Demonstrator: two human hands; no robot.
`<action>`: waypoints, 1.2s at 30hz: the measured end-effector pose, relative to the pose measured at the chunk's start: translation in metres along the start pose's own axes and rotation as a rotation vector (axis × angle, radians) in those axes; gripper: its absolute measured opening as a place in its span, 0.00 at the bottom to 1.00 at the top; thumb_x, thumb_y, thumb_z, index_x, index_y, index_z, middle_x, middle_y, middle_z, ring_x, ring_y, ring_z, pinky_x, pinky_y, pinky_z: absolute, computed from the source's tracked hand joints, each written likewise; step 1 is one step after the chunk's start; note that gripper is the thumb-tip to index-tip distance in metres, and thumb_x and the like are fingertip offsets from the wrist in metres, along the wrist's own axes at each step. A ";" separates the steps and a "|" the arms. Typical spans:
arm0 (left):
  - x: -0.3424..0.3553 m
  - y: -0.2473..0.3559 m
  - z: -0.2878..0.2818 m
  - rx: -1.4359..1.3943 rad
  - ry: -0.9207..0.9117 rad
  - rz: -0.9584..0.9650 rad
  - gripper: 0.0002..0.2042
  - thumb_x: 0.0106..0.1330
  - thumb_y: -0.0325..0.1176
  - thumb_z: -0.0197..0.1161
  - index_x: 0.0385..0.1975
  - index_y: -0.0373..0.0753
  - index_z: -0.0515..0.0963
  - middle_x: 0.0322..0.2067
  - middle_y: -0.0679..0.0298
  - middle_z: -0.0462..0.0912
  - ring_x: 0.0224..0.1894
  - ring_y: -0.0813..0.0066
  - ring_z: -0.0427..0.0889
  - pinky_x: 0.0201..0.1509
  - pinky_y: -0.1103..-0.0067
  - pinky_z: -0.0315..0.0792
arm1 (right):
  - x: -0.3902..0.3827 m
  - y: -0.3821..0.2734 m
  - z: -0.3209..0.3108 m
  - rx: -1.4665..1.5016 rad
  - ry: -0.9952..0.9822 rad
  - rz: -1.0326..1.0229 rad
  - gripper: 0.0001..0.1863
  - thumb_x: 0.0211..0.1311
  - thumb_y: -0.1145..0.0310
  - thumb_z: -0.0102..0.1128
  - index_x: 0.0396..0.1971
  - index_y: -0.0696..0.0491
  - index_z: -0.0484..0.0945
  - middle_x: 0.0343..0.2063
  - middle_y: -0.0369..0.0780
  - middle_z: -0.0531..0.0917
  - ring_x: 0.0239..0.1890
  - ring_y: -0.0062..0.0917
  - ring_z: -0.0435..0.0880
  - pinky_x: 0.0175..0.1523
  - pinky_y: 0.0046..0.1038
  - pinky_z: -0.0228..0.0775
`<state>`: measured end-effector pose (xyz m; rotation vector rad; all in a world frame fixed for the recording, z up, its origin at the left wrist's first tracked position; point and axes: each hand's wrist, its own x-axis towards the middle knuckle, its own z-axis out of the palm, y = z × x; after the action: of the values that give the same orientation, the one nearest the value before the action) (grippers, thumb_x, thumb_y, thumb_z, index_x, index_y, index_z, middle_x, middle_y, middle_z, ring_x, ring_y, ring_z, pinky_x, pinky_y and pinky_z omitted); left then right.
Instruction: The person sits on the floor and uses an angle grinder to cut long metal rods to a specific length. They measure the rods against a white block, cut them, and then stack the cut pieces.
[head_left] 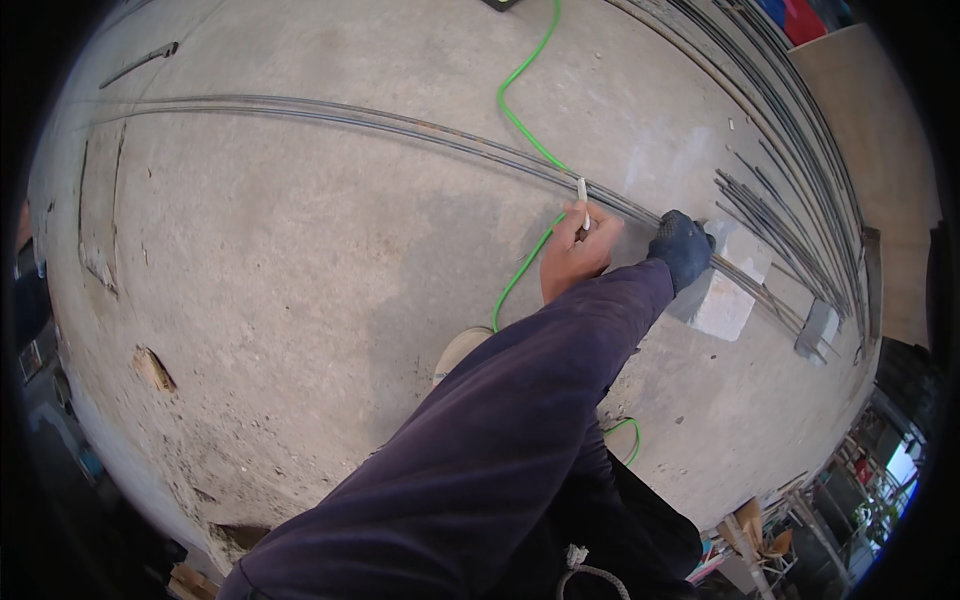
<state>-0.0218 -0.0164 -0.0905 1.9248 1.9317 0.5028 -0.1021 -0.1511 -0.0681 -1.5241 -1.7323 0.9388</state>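
One concrete floor, pale, gritty and chipped lower left, clutter around the room's edges. One brown board at right. Loose metal rods beside it, too many to count. One bundle of long rods runs across the floor, at least two strands, exact count unclear. One green cable crosses its line. Two grey blocks, the bigger block near the gloved left hand, which is clamped on the bundle. Bare right hand pinches one white stick at the rods; contact unclear.
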 end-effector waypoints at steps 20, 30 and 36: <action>0.000 0.010 -0.018 0.100 0.047 0.107 0.12 0.64 0.39 0.63 0.43 0.42 0.81 0.33 0.60 0.84 0.36 0.61 0.87 0.37 0.63 0.74 | -0.022 0.119 -0.099 -0.212 0.003 0.199 0.12 0.64 0.65 0.65 0.39 0.56 0.77 0.27 0.46 0.85 0.34 0.41 0.86 0.41 0.39 0.75; -0.001 0.008 -0.025 0.232 0.052 0.183 0.10 0.66 0.39 0.60 0.41 0.42 0.79 0.32 0.59 0.84 0.34 0.61 0.87 0.37 0.65 0.78 | 0.047 0.147 -0.189 -0.271 -0.203 0.238 0.17 0.64 0.57 0.65 0.35 0.59 0.81 0.32 0.52 0.85 0.38 0.46 0.86 0.44 0.41 0.75; -0.005 0.017 -0.034 0.361 0.018 0.181 0.13 0.70 0.42 0.58 0.45 0.42 0.76 0.35 0.58 0.84 0.37 0.60 0.87 0.38 0.64 0.78 | 0.052 0.092 -0.293 -0.521 -0.951 0.048 0.23 0.68 0.49 0.59 0.36 0.57 0.82 0.34 0.53 0.85 0.39 0.52 0.84 0.45 0.41 0.75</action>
<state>-0.0237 -0.0211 -0.0520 2.3400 1.9763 0.2296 0.1853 -0.0635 0.0138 -1.5238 -2.7861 1.4632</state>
